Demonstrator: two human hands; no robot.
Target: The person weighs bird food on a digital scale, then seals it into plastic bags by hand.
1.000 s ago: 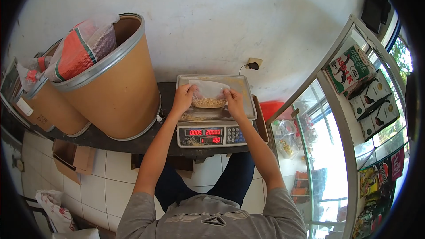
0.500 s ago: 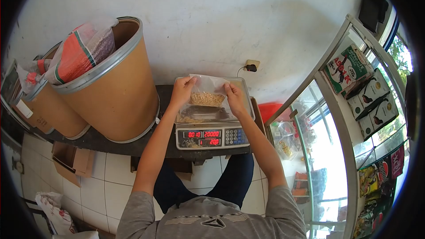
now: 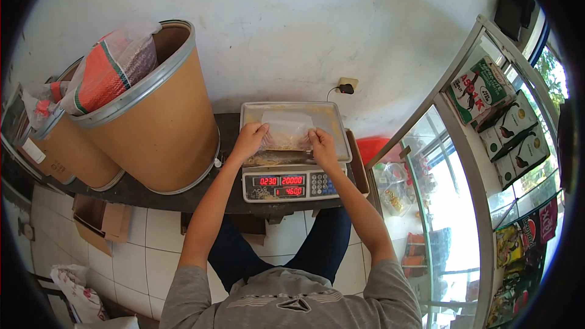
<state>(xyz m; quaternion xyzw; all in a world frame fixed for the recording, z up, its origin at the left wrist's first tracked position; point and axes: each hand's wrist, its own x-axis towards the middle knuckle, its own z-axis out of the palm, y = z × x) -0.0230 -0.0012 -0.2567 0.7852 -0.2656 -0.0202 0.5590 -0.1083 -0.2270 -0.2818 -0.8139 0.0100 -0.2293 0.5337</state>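
A clear plastic bag (image 3: 289, 127) is stretched between my hands over the metal pan (image 3: 329, 120) of a digital scale (image 3: 292, 184). My left hand (image 3: 251, 139) pinches the bag's left side, and my right hand (image 3: 323, 146) grips its right side. Only a thin strip of the yellowish grain (image 3: 286, 150) inside shows along the bag's near edge. Red digits on the scale's display (image 3: 280, 181) read 0.230, 20000 and 460.0. Loose yellowish crumbs lie on the pan and around the display.
Tall brown drums (image 3: 152, 109) stand to the left, one with a red-and-white woven sack (image 3: 113, 73) in its mouth. On the right is a glass display case (image 3: 451, 207) with boxes and packets. A plug (image 3: 346, 89) sits in the wall socket behind the scale.
The bag has tipped over, away from me, so its grain is mostly covered. Both hands have come down nearer the pan. The display went from 0.010 and 20.0 to 0.230 and 460.0.
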